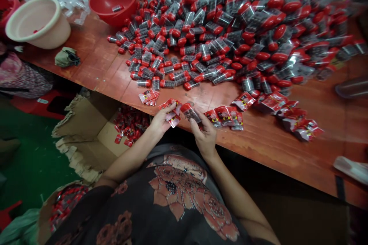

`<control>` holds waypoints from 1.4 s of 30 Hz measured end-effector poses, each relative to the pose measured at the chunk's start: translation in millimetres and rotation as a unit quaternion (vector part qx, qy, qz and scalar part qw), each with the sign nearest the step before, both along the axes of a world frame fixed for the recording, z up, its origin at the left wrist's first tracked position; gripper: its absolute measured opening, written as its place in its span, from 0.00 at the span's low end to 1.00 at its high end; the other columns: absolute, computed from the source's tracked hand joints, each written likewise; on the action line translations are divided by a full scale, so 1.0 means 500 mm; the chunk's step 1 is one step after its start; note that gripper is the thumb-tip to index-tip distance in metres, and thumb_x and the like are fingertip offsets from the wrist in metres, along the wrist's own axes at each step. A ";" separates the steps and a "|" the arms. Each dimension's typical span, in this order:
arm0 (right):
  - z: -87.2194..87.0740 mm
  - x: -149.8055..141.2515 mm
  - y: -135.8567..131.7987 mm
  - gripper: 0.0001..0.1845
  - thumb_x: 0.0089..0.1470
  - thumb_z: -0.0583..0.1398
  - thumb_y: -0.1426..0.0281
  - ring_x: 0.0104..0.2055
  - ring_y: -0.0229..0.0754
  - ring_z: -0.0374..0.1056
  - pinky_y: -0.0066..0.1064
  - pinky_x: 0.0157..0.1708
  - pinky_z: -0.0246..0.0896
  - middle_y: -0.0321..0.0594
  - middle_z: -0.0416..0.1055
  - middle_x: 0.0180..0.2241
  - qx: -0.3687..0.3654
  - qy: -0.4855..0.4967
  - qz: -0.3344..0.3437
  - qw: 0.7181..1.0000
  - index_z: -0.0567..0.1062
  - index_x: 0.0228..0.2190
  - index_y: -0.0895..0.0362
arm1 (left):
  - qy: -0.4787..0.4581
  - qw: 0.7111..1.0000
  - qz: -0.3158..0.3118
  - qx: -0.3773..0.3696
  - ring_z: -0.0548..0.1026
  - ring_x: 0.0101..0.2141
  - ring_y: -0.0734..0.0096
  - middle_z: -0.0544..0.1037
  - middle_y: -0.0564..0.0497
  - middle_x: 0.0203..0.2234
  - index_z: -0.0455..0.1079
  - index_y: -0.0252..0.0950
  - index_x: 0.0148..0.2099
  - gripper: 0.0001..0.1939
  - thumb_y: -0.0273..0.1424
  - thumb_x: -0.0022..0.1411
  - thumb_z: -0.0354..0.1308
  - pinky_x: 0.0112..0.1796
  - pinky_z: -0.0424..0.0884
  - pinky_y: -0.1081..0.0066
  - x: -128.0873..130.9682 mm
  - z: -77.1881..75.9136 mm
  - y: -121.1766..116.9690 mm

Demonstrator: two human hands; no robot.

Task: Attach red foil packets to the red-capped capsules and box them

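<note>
My left hand (162,120) pinches a red printed packet (173,118) just above the table's front edge. Close beside it, my right hand (204,134) grips a clear plastic container with a red cap (190,112), tilted, the cap toward the packet. Dark contents show through its wall. A few flat red packets (148,97) lie on the table left of my hands. To the right sits a short row of filled-looking red packets (223,116). Beyond my hands spreads a big heap of red-capped clear containers (198,42).
More red packets (299,118) lie farther right. A red bowl (112,4) and a cream tub (36,23) stand at the back left, near a crumpled cloth (67,57). Below the table's left edge is an open cardboard box (86,130) holding red items.
</note>
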State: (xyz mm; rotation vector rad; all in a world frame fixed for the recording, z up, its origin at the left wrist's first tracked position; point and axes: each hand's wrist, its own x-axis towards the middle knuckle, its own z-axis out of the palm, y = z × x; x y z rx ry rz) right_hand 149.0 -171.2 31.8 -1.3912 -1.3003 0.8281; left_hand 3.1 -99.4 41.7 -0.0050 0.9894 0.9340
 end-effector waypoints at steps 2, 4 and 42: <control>-0.008 0.001 0.001 0.25 0.56 0.58 0.70 0.49 0.45 0.73 0.44 0.53 0.68 0.41 0.74 0.51 0.016 -0.022 -0.014 1.000 0.69 0.56 0.50 | 0.000 1.000 0.005 -0.005 0.73 0.21 0.79 0.78 0.52 0.24 0.73 0.33 0.32 0.02 0.26 0.57 0.63 0.22 0.67 0.78 0.001 0.001 -0.002; -0.014 0.003 0.000 0.25 0.56 0.58 0.70 0.49 0.45 0.73 0.44 0.52 0.69 0.41 0.74 0.51 0.023 -0.028 -0.022 0.999 0.69 0.56 0.49 | -0.004 1.000 0.011 -0.008 0.74 0.22 0.78 0.78 0.52 0.24 0.73 0.33 0.32 0.02 0.25 0.56 0.63 0.22 0.67 0.77 0.002 0.002 -0.002; -0.024 0.011 -0.016 0.24 0.59 0.56 0.68 0.54 0.47 0.70 0.46 0.56 0.65 0.43 0.73 0.52 0.039 -0.092 -0.034 0.994 0.67 0.57 0.51 | -0.007 0.999 0.033 -0.008 0.74 0.23 0.76 0.79 0.50 0.23 0.73 0.32 0.32 0.02 0.24 0.58 0.60 0.26 0.70 0.75 0.023 0.013 -0.011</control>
